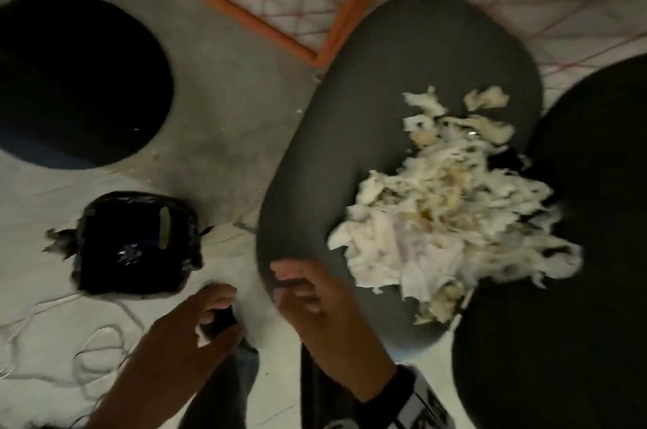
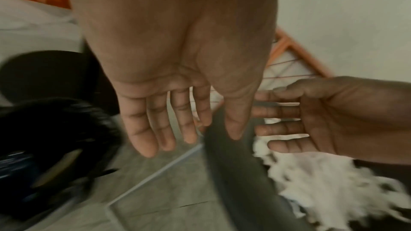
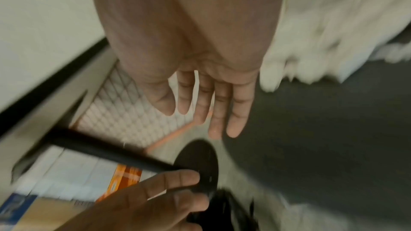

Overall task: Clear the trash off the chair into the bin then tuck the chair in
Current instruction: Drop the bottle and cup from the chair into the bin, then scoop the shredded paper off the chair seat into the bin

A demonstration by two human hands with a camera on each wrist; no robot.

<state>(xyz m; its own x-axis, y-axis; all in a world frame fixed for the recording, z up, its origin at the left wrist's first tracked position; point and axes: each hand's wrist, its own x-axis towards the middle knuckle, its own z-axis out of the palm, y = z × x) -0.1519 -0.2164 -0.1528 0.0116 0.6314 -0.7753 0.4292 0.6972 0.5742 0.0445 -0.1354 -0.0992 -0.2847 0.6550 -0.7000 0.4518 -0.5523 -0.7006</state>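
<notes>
While both hands hover at the near-left edge of the dark grey padded chair seat, neither holds anything. Left hand is just off the seat's edge, above the pale tiled floor; wrist view shows its fingers straight and slightly spread. Right hand is over the seat's near rim, fingers straight and loosely spread, contact with seat unclear because of blur. Pile of shredded white and cream tissue-like trash lies on the seat's right half, against the black chair backrest. Small bin lined with a black plastic bag stands on the floor left of the chair, a pale oblong scrap inside. Orange-framed wire mesh panel beyond.
</notes>
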